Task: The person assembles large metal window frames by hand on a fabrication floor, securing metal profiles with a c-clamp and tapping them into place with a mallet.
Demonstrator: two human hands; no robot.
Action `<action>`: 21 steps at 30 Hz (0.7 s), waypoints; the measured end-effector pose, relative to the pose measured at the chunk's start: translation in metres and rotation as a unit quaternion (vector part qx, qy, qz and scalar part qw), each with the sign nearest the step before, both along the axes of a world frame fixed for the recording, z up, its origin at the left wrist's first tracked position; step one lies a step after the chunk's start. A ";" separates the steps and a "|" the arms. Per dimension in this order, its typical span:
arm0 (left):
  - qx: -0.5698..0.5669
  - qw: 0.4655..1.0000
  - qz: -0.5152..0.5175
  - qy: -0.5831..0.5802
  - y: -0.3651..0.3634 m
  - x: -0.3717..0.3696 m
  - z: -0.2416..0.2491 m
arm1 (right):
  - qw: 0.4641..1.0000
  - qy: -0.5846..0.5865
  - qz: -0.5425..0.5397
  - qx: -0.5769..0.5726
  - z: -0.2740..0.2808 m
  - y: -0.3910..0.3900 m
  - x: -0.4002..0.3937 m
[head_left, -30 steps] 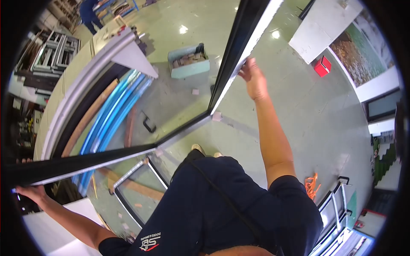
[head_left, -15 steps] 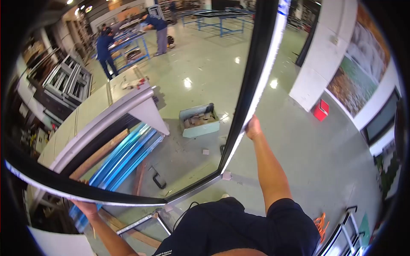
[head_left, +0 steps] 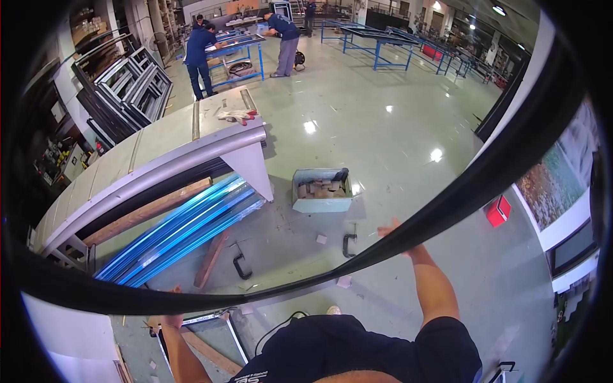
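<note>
A large black frame (head_left: 472,195), bent into a curve by the lens, spans the whole view close to the camera. My left hand (head_left: 168,320) grips its lower left stretch, with fingertips showing past the far edge. On the right side, my right hand (head_left: 416,253) is wrapped around the same frame, its fingers reaching beyond the far edge. The frame hides the middle of both hands. Beneath it on the floor lie two black C-clamps (head_left: 241,264). Below my left hand is a smaller silver-edged frame (head_left: 239,338).
At left, a long bench (head_left: 159,150) bears a glove (head_left: 236,115), with blue-wrapped profiles (head_left: 185,230) underneath. Ahead stands a bin of scrap blocks (head_left: 322,203). A red box (head_left: 498,211) sits at right. Several people work near blue tables (head_left: 263,60); window frames (head_left: 131,86) lean behind.
The frame has swung: its right side, upright before, now slopes low across the view. My right hand shifted right and down. The camera view has turned, showing more of the room's far end.
</note>
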State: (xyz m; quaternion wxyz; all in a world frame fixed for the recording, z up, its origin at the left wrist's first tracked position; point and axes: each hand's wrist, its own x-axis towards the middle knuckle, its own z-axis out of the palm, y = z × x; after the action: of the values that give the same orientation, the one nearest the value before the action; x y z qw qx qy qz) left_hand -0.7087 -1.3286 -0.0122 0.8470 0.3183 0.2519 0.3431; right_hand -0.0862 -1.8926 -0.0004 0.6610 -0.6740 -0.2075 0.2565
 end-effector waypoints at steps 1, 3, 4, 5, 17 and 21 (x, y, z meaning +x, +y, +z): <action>-0.014 0.998 -0.065 0.001 0.002 -0.010 -0.010 | 0.978 0.174 0.096 -0.063 -0.038 -0.012 0.022; -0.040 0.981 -0.192 0.000 0.005 -0.016 -0.022 | 0.881 0.426 0.175 -0.105 -0.036 -0.017 0.014; -0.041 0.980 -0.195 -0.001 -0.007 -0.009 -0.009 | 0.842 0.507 0.162 -0.087 -0.003 -0.007 -0.011; -0.101 0.969 -0.150 0.166 -0.040 0.008 0.034 | 0.846 0.499 0.161 -0.094 -0.035 -0.013 -0.009; 0.351 0.883 -0.214 0.226 -0.070 -0.094 -0.052 | 0.868 0.463 0.021 -0.176 0.025 -0.049 -0.106; 0.474 0.751 -0.225 0.400 -0.079 -0.119 -0.037 | 0.896 0.414 -0.011 -0.161 0.094 -0.063 -0.135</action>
State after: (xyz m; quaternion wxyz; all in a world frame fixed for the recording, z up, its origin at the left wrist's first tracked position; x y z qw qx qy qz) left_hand -0.8279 -1.4072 -0.0489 0.4620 0.8347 0.2937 0.0594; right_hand -0.2214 -1.9560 0.0938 0.5720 -0.6063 0.1371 0.5352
